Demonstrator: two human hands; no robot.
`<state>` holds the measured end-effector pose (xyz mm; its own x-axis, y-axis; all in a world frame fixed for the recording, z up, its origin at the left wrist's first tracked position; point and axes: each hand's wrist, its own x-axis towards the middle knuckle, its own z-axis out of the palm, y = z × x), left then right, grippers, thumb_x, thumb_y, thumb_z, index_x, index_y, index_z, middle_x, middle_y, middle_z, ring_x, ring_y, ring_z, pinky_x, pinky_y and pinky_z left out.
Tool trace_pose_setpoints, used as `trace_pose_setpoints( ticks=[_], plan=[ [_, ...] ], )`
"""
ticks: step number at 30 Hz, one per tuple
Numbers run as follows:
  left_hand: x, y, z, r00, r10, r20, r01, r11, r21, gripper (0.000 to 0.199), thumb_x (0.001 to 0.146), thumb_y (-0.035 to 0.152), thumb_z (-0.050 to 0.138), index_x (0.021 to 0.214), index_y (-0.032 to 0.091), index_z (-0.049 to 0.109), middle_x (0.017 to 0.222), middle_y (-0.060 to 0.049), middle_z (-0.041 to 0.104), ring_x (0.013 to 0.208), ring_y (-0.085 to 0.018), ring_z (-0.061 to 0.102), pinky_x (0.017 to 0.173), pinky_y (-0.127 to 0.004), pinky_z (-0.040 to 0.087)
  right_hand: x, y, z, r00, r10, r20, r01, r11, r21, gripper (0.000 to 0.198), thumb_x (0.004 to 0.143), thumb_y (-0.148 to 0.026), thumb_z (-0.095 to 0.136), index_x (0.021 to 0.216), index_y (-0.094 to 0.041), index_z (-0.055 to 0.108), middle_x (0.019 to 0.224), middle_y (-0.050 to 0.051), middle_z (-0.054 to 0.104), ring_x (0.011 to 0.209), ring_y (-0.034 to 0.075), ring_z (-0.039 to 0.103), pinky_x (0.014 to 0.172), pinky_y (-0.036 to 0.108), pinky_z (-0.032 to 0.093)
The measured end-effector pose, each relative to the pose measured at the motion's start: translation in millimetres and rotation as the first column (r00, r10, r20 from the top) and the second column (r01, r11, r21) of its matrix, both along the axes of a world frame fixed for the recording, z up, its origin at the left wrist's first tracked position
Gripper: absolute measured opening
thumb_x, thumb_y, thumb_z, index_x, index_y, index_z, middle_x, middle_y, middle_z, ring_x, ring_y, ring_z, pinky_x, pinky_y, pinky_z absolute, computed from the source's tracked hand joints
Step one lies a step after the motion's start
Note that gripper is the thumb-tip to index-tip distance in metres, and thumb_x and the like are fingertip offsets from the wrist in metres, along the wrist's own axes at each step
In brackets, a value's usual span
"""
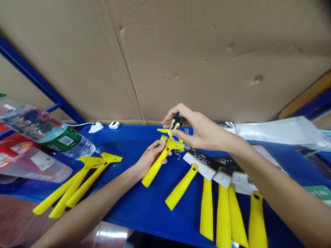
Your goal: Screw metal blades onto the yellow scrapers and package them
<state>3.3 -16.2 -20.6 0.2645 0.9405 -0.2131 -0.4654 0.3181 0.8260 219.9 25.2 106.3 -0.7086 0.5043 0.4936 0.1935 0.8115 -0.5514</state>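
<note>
My left hand [152, 155] is closed around the neck of a yellow scraper [155, 168], whose wide head points away from me. My right hand [193, 127] grips a short screwdriver [176, 123] with a black and cream handle. Its shaft points down onto the scraper head, though the tip's exact contact is too small to make out. Just right of the head lie small nuts or washers [177, 154]. Printed black-and-white cards [204, 160] lie under my right forearm. A loose yellow handle [182, 187] rests close by on the blue table [129, 144].
Several yellow handles [223, 213] line the table's front right. Yellow scrapers [85, 179] lie at the left, beside a plastic tub [38, 163] and a water bottle [43, 127]. Cardboard [193, 62] stands behind, with a small white device [114, 124] and a clear plastic bag [281, 132] before it.
</note>
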Motion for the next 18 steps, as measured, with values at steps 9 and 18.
trace_pose_setpoints(
  ticks=[9, 18],
  plan=[
    [2.2, -2.3, 4.1, 1.0, 0.018, -0.011, -0.018, 1.0, 0.001, 0.039, 0.085, 0.041, 0.091, 0.098, 0.019, 0.061, 0.091, -0.006, 0.069, 0.076, -0.016, 0.069, 0.045, -0.017, 0.044, 0.2, 2.0, -0.2, 0.999, -0.031, 0.007, 0.031, 1.0, -0.002, 0.028, 0.098, -0.02, 0.067, 0.123, -0.023, 0.056, 0.121, 0.007, 0.071, 0.1, 0.02, 0.07, 0.082, 0.034, 0.054],
    [3.1, -3.7, 6.3, 0.998, -0.025, -0.053, 0.026, 0.999, 0.02, 0.037, 0.089, 0.042, 0.087, 0.101, 0.018, 0.061, 0.09, -0.007, 0.07, 0.076, -0.017, 0.069, 0.045, -0.018, 0.046, 1.6, 6.5, -3.2, 0.999, -0.044, -0.018, 0.045, 0.998, 0.035, 0.025, 0.099, -0.031, 0.071, 0.118, -0.023, 0.057, 0.112, 0.006, 0.073, 0.095, 0.021, 0.069, 0.084, 0.037, 0.054]
  ],
)
